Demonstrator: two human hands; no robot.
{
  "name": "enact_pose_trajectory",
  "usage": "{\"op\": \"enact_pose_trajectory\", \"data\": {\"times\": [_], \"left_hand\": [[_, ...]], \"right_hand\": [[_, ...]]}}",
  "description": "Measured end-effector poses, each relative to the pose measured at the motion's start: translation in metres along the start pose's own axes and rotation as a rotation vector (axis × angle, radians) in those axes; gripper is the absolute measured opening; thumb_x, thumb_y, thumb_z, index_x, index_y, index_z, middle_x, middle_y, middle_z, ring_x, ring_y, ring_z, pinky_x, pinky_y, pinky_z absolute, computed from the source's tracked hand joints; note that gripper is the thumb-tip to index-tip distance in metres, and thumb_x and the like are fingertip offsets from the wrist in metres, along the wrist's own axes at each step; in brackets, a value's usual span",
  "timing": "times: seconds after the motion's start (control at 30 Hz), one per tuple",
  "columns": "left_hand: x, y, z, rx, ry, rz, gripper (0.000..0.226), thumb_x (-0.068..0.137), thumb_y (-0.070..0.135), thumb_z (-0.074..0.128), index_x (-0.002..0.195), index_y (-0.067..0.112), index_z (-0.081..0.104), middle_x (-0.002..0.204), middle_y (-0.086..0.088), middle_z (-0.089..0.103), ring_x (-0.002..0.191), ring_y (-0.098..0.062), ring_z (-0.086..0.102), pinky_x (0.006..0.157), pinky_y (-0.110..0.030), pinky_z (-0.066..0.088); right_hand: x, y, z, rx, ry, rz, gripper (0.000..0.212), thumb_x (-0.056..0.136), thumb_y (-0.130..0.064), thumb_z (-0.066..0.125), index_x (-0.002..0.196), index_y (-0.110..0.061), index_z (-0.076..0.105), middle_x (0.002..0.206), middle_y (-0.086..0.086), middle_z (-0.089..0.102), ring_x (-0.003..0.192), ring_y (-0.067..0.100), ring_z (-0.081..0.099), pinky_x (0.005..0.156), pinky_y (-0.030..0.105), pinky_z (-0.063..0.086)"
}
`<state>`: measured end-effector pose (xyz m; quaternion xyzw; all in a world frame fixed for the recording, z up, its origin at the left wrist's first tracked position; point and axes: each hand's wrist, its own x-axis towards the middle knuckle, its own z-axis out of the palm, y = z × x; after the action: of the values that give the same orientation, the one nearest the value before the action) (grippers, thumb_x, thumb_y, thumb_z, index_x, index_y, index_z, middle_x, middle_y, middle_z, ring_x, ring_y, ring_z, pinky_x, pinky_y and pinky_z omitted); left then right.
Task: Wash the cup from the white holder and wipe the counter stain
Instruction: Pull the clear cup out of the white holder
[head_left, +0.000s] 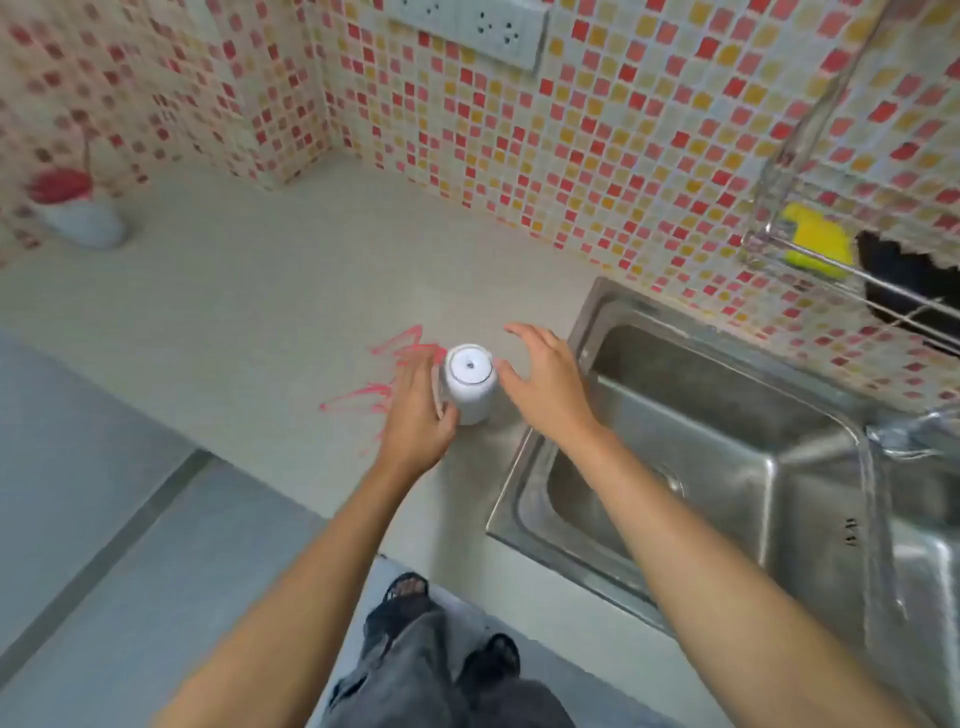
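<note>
Counter (249, 291) shown carrying red stain (384, 379) beside sink (727, 431), handy for washing. White cup (469, 384) stood inverted on counter, base up, long axis vertical, mouth down. Left hand (415, 415) wrapped on cup's side; right hand (545, 379) spread open, just beside cup.

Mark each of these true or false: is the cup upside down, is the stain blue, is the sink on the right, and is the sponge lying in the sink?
1. The white cup stands upside down on the counter. True.
2. The stain is blue. False: it is red.
3. The sink lies to the cup's right. True.
4. The yellow sponge lies in the sink. False: it sits in the wire rack on the wall.
</note>
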<state>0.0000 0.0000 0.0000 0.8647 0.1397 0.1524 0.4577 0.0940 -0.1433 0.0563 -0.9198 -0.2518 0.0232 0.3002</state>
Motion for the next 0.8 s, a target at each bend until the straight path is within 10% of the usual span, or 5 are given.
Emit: {"op": "enact_pose_trajectory", "data": {"times": [0.8], "left_hand": [[0.010, -0.037, 0.069, -0.303, 0.148, -0.159, 0.057, 0.085, 0.016, 0.069, 0.131, 0.037, 0.043, 0.125, 0.005, 0.056, 0.116, -0.018, 0.057, 0.091, -0.043, 0.050]], "right_hand": [[0.008, -0.033, 0.055, -0.176, -0.112, 0.189, 0.068, 0.070, -0.050, 0.073, 0.121, -0.025, 0.036, 0.114, 0.003, 0.051, 0.100, 0.031, 0.056, 0.076, 0.039, 0.050]]}}
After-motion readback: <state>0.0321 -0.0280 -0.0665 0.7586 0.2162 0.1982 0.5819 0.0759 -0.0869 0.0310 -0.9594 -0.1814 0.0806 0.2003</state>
